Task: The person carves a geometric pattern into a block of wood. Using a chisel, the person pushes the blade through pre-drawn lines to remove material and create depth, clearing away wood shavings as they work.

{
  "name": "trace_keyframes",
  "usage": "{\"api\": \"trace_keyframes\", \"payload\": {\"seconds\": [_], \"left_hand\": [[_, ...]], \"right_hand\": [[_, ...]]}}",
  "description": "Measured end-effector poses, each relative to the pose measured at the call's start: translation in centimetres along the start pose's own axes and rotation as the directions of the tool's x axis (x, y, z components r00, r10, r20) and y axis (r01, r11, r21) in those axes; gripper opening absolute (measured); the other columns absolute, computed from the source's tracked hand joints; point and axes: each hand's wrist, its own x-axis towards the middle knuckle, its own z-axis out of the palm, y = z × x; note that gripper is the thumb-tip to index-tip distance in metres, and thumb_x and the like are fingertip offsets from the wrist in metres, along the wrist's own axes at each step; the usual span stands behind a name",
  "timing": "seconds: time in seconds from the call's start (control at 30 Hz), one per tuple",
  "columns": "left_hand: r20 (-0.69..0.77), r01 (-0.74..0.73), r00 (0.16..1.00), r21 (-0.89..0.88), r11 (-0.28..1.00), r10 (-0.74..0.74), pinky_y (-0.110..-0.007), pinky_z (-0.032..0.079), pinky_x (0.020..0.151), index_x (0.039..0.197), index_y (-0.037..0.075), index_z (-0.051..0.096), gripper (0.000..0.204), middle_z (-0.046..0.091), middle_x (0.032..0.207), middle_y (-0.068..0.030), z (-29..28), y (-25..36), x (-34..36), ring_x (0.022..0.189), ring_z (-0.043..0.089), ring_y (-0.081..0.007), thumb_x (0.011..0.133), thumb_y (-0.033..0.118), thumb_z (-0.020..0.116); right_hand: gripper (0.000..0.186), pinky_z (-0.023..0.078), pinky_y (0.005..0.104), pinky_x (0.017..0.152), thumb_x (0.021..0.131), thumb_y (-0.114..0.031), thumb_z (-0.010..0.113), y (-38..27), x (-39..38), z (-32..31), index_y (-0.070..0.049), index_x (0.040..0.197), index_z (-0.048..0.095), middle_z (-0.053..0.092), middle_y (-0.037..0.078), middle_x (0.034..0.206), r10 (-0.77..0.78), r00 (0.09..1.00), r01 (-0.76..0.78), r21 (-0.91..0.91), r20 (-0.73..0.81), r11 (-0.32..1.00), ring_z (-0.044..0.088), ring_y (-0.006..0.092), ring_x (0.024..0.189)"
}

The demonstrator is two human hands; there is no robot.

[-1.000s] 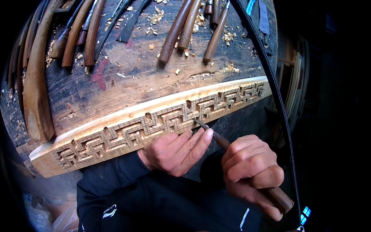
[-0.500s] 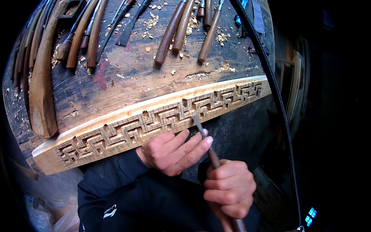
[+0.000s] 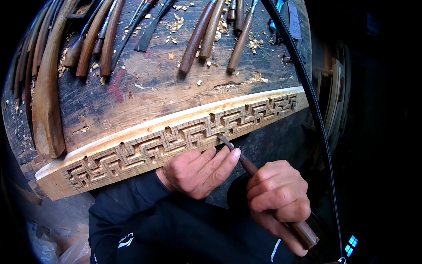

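Observation:
A long, curved-edged wooden board point(image 3: 145, 127) lies across the bench front, cut with a gridded, interlocking key pattern of recesses. My right hand point(image 3: 279, 191) is wrapped round the brown wooden handle of a chisel point(image 3: 249, 166), whose butt sticks out below the fist. The narrow metal blade slants up and left, its tip at a recess near the board's lower edge, right of the middle. My left hand point(image 3: 200, 171) lies against the board's near edge, fingers closed together, fingertips on the chisel's shank; the left thumb is hidden.
More wooden-handled chisels point(image 3: 198, 37) lie along the back of the bench point(image 3: 145, 81), with wood shavings point(image 3: 176, 24) among them. A thick wooden mallet-like club point(image 3: 47, 110) lies at left. A black cord point(image 3: 303, 75) hangs down the right side. Boards point(image 3: 336, 97) stand beyond the bench.
My right hand and the chisel handle have swung right and slightly up, so the chisel leans at a lower slant. Its tip stays near the same recess. My left hand has barely moved.

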Motion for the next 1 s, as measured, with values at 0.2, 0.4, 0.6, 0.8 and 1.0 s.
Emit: {"api": "trace_keyframes", "payload": {"seconds": [0.2,0.4,0.6,0.8,1.0], "left_hand": [[-0.038,-0.061,0.997,0.085,0.994,0.065,-0.028,0.057,0.062,0.133,-0.012,0.074,0.038,0.082,0.103,-0.0215,0.4,-0.4,0.3,0.086,0.082,-0.0248,0.101,0.009,0.072],[0.075,-0.078,0.994,0.048,0.996,0.074,-0.031,0.062,0.070,0.140,-0.009,0.070,0.047,0.082,0.112,-0.0226,-1.7,0.2,0.4,0.093,0.083,-0.0275,0.096,0.005,0.075],[0.150,0.044,0.982,0.405,0.913,-0.114,-0.044,0.064,0.102,0.153,-0.004,0.061,0.069,0.079,0.136,-0.0210,-5.7,1.0,-0.6,0.123,0.078,-0.0350,0.096,0.025,0.087],[0.097,0.278,0.908,0.588,0.760,-0.408,-0.059,0.048,0.124,0.160,-0.006,0.054,0.106,0.071,0.146,-0.0241,-6.3,1.0,-0.5,0.136,0.067,-0.0459,0.083,0.053,0.096],[0.109,0.281,0.903,0.584,0.762,-0.416,-0.054,0.052,0.115,0.159,-0.004,0.056,0.101,0.071,0.145,-0.0222,-7.3,0.5,-1.4,0.130,0.069,-0.0439,0.083,0.050,0.094]], "right_hand": [[0.073,0.038,0.0297,0.035,0.109,-0.071,0.062,0.9,-1.3,-0.1,-0.003,0.083,0.054,0.066,0.019,0.064,-0.074,0.997,0.074,0.016,0.011,0.997,0.051,0.0181,0.036],[0.061,0.041,0.0271,0.040,0.111,-0.060,0.067,-2.3,-3.0,0.7,-0.007,0.084,0.052,0.064,0.010,0.062,-0.236,0.971,0.219,-0.264,-0.036,0.939,0.056,0.0161,0.040],[0.052,0.047,0.0296,0.046,0.115,-0.054,0.062,-3.7,-4.3,0.7,-0.010,0.087,0.052,0.066,0.009,0.063,-0.225,0.955,0.130,-0.408,-0.194,0.904,0.059,0.0174,0.042],[0.055,0.044,0.0267,0.041,0.114,-0.055,0.062,-3.4,-4.0,0.2,-0.009,0.084,0.053,0.066,0.009,0.063,-0.176,0.955,0.134,-0.181,-0.238,0.974,0.058,0.0165,0.041],[0.057,0.043,0.0266,0.038,0.114,-0.054,0.064,-3.5,-4.3,0.1,-0.007,0.083,0.053,0.066,0.012,0.060,-0.154,0.955,0.135,-0.091,-0.254,0.987,0.056,0.0159,0.038]]}}
